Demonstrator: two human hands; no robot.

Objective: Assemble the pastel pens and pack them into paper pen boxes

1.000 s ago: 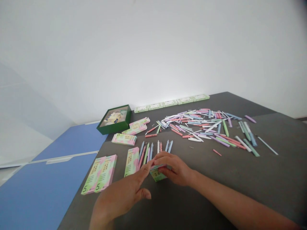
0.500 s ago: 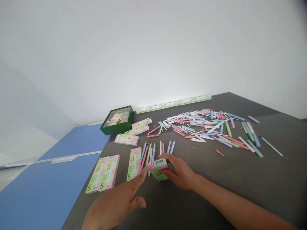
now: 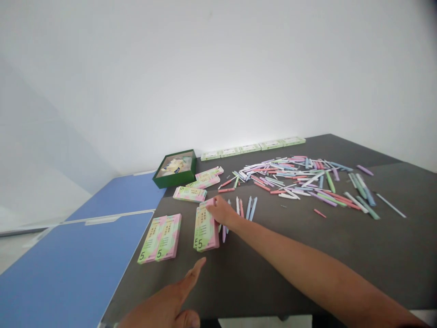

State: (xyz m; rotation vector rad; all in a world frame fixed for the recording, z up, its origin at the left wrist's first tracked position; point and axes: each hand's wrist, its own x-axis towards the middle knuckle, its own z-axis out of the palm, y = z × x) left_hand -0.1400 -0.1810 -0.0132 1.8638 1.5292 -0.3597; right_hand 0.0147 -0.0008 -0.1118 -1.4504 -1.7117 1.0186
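My right hand is closed on the top end of a green and pink pen box, marked 5. This box overlaps another like it, which shows at its left edge. Low in the view, my left hand is held open over the table's near part, its fingers stretched and holding nothing. Two more such boxes lie side by side to the left. Just right of the held box are several pens, partly hidden by my right hand and forearm.
A large pile of coloured pens and parts spreads across the dark table. A green box with packets stands at the back left, near loose pen boxes. Flat boxes line the wall.
My right hand has moved left with its box, now laid over the box left of the pens. My left hand has drawn back toward the near edge. The view has shifted slightly.
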